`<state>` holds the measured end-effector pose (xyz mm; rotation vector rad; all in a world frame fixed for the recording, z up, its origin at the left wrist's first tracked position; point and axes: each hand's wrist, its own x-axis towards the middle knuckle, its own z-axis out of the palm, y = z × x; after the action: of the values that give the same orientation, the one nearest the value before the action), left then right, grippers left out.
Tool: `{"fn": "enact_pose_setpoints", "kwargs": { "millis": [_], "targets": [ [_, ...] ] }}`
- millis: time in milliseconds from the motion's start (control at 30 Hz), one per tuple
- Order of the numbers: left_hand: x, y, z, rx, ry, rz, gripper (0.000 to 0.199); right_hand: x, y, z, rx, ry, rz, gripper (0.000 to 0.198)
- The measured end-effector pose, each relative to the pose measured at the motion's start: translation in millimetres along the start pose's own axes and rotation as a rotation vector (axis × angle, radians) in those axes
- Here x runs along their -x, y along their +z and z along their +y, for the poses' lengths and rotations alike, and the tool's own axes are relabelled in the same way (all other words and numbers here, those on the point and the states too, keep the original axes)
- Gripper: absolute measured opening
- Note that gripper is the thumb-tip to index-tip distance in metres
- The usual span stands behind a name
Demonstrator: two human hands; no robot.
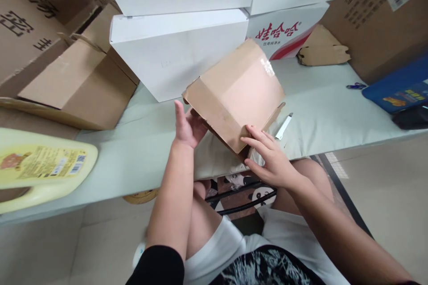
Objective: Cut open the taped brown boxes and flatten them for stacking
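A small brown cardboard box (244, 89) is tilted above the cloth-covered surface, with a shiny patch of clear tape near its far right corner. My left hand (189, 129) supports it from the left; the thumb points up, free of the box, and the other fingers pass beneath its edge, partly hidden. At the near right corner, my right hand (269, 158) holds the box with fingers spread over the edge and the thumb lower down. A white utility knife (284, 126) lies just right of the box, its dark tip pointing away from me.
White cartons (177, 49) are stacked behind the box. Open brown cartons (83, 80) stand at left, near a yellow jug (43, 167). On the right are a folded cardboard piece (323, 49), a large brown carton (384, 18), a small purple-blue item (356, 86) and a blue package (397, 87).
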<state>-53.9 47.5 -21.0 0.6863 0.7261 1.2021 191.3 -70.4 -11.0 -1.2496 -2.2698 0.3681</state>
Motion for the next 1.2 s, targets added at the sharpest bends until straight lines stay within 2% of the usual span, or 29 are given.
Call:
{"fn": "enact_pose_setpoints", "kwargs": {
  "millis": [167, 333, 433, 533, 633, 700, 767, 933, 1000, 1067, 1133, 1200],
  "targets": [
    [8.2, 2.4, 0.8, -0.173, 0.065, -0.119, 0.069, -17.7, 9.6, -6.2, -0.016, 0.067, -0.137, 0.045],
    [9.3, 10.9, -2.8, -0.195, 0.114, -0.254, 0.093, -29.4, 17.5, -11.9, 0.004, 0.154, -0.199, 0.049],
    [6.6, 19.8, -8.4, -0.263, 0.193, -0.167, 0.076, -28.3, 18.7, -16.4, 0.021, 0.154, -0.198, 0.05],
    [4.9, 22.3, -7.7, -0.222, 0.25, -0.007, 0.054, -23.5, 10.7, -18.6, -0.024, 0.048, -0.125, 0.046],
    [8.1, 15.3, 4.3, -0.151, 0.198, -0.009, 0.051, -16.2, -8.6, -10.0, -0.114, 0.026, 0.136, 0.041],
    [11.6, 9.9, 13.1, -0.151, 0.112, -0.09, 0.054, -10.8, -23.1, 4.1, -0.14, 0.142, 0.364, 0.041],
    [14.0, 7.5, 16.9, -0.168, 0.03, -0.167, 0.058, -5.7, -34.0, 21.9, -0.184, 0.304, 0.478, 0.047],
    [10.9, 11.0, 6.1, -0.183, -0.059, -0.267, 0.074, 5.3, -35.6, 54.2, -0.287, 0.588, 0.493, 0.069],
    [8.8, 10.2, 3.3, -0.176, -0.102, -0.318, 0.08, 10.2, -30.4, 59.0, -0.291, 0.67, 0.513, 0.069],
    [8.2, 7.9, 4.6, -0.182, -0.131, -0.327, 0.077, 15.8, -25.1, 61.7, -0.381, 0.73, 0.507, 0.063],
    [9.5, 6.8, 9.0, -0.266, -0.09, -0.285, 0.067, 21.7, -20.6, 64.0, -0.514, 0.777, 0.463, 0.056],
    [12.1, 8.9, 13.9, -0.42, 0.028, -0.253, 0.06, 26.4, -17.4, 65.1, -0.605, 0.84, 0.375, 0.051]
  ]
}}
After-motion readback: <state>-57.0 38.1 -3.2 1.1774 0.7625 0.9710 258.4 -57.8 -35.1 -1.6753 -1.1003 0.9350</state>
